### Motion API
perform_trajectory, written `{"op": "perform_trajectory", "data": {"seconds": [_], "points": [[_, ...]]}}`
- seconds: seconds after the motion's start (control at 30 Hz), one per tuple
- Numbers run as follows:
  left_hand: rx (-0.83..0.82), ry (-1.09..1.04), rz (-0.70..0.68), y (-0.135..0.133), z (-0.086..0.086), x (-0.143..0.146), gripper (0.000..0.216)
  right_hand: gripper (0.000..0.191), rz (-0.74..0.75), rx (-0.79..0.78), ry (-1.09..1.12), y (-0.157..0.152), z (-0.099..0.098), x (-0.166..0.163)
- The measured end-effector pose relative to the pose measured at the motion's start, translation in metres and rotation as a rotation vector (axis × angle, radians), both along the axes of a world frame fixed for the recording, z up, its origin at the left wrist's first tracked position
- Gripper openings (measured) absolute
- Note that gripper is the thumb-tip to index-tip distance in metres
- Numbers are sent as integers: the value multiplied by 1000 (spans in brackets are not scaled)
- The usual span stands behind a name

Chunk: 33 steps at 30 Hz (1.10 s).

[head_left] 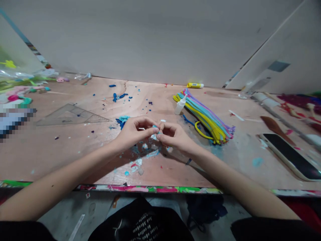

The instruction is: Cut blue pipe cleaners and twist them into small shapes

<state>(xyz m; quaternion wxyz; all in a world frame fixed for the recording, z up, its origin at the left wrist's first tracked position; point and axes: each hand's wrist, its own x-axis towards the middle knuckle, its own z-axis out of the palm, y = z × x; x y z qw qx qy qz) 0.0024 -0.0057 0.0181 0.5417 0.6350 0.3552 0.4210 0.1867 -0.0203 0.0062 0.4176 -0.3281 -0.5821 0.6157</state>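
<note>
1. The left hand and the right hand are held close together just above the middle of the worktop, with their fingers curled inward and almost meeting.
2. Both hands are in a narrow pinch, each holding the same small pale blue and white lump between thumb and fingertips. It looks like modelling clay, though the fingers hide most of it.
3. Directly below the hands, scattered pale blue and white scraps lie on the worktop, some in the shadow of the hands.
4. Just above and left of the left hand is a blue and turquoise clump. Further up, small dark blue bits are strewn across the wood.
5. To the right of the right hand lies a bundle of pastel pipe cleaners in yellow, blue and purple, with one yellow stem looped at its lower edge.
6. A white squeeze bottle stands tilted against the bundle's upper left side, and a yellow glue stick lies beyond it, by the wall.
7. A transparent set square lies flat at the left of the frame.
8. At the lower right of the frame lies a smartphone with a dark screen and pale case, just below a brown tapered piece.
</note>
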Motion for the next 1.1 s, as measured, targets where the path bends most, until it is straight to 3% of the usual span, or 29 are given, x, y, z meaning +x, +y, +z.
{"op": "perform_trajectory", "data": {"seconds": [0.13,0.2,0.27,0.4,0.53,0.83,1.1], "points": [[29,21,41,0,-2,2,12,27,-85,170,-94,-1,0,-2],[18,29,50,0,-2,2,12,26,-99,179,-108,0,0,-1],[-16,17,47,1,-1,1,13,26,-53,82,-76,1,0,1],[-69,-21,17,2,-1,0,15,26,139,-259,68,6,0,5],[-104,-70,-24,2,-1,0,15,26,188,-388,162,8,-2,5],[19,30,-30,0,3,0,12,17,187,-267,24,6,-2,6],[131,123,-20,1,-6,-1,13,5,163,-212,-53,1,1,3]]}}
